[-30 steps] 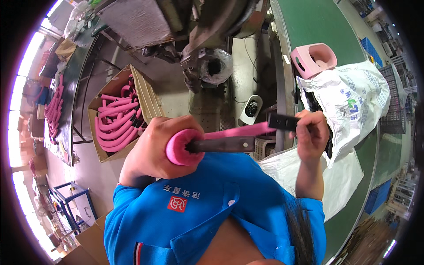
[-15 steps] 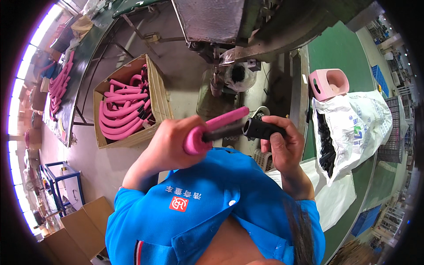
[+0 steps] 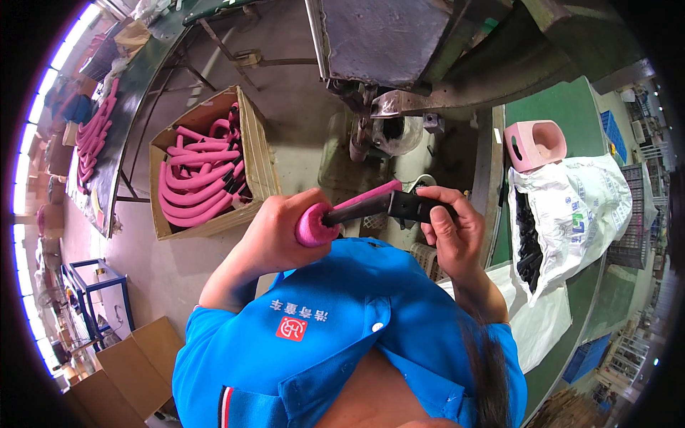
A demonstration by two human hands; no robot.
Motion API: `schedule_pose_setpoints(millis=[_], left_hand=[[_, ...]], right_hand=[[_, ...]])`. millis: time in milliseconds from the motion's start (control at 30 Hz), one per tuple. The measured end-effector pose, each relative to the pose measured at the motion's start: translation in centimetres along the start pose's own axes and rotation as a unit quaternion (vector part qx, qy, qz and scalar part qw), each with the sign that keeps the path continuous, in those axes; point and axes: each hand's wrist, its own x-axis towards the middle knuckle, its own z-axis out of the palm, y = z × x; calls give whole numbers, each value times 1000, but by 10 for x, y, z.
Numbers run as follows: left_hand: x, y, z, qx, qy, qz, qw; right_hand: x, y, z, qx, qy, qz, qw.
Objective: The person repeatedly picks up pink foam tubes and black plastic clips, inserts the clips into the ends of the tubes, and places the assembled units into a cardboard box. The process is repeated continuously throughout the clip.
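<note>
Since the earlier frames the two hands have drawn closer together at chest height. The left hand point(image 3: 282, 239) is wrapped tight around the rounded end of a pink foam tube point(image 3: 335, 214). The right hand point(image 3: 449, 232) clasps a black rigid grip point(image 3: 410, 205) over the tube's other end. A cardboard box point(image 3: 253, 153) of curved pink tubes sits on the floor to the left.

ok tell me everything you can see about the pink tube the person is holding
The pink tube looks like soft foam, round in section, its blunt end facing the camera. It lies nearly level in front of the blue shirt. The left hand wraps its near end; a black rod runs alongside it to a black grip held by the right hand. It matches the tubes in the cardboard box.
</note>
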Motion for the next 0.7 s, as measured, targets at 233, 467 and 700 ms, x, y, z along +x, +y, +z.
schedule_pose_setpoints(millis=[233, 467, 700], left_hand=[[0, -27, 6, 17, -91, 25, 995], [8, -57, 22, 0, -38, -46, 998], [49, -101, 27, 129, 11, -60, 990]], right_hand=[[9, 9, 0, -116, -82, 3, 990], [30, 47, 27, -127, -6, -20, 992], [98, 123, 6, -284, 16, -24, 958]])
